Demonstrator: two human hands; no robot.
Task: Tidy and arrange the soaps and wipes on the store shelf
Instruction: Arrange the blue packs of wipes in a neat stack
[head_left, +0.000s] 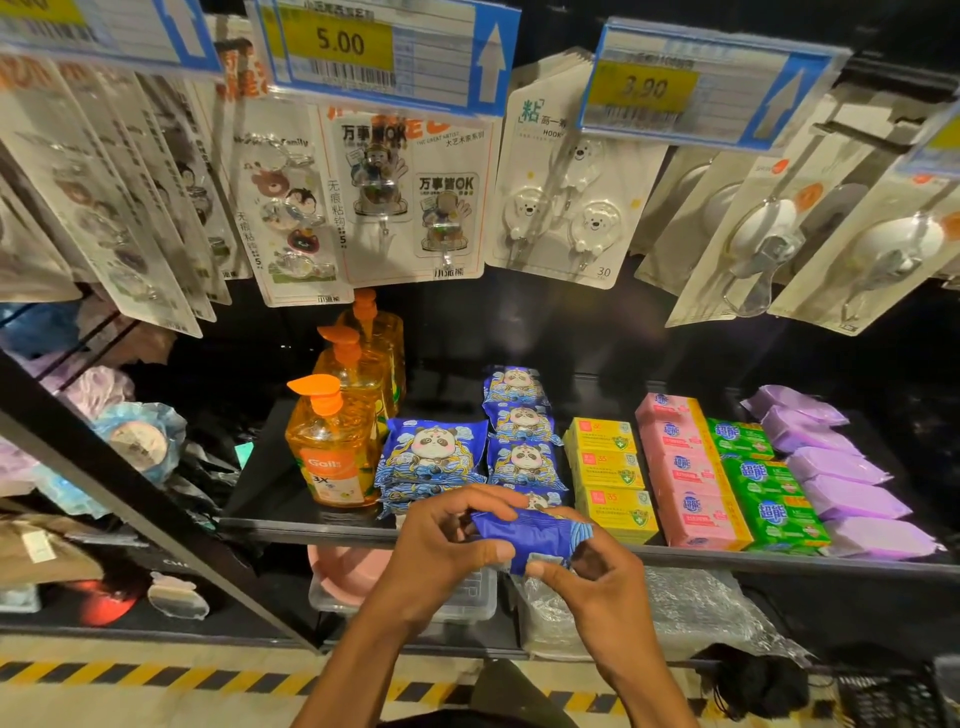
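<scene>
Both hands hold one blue wipes pack in front of the shelf edge. My left hand grips its left end, and my right hand pinches its lower right corner. Behind it on the shelf lie panda-print wipes packs, a stack on the left and a row running back. To the right stand yellow soap boxes, pink soap bars, green soap bars and purple packs. Orange pump soap bottles stand at the left.
Carded adhesive hooks hang above the shelf under price tags. A black upright divides off the left bay with bath sponges. Below sit a pink basin, clear boxes and bubble wrap. Hazard tape lines the floor.
</scene>
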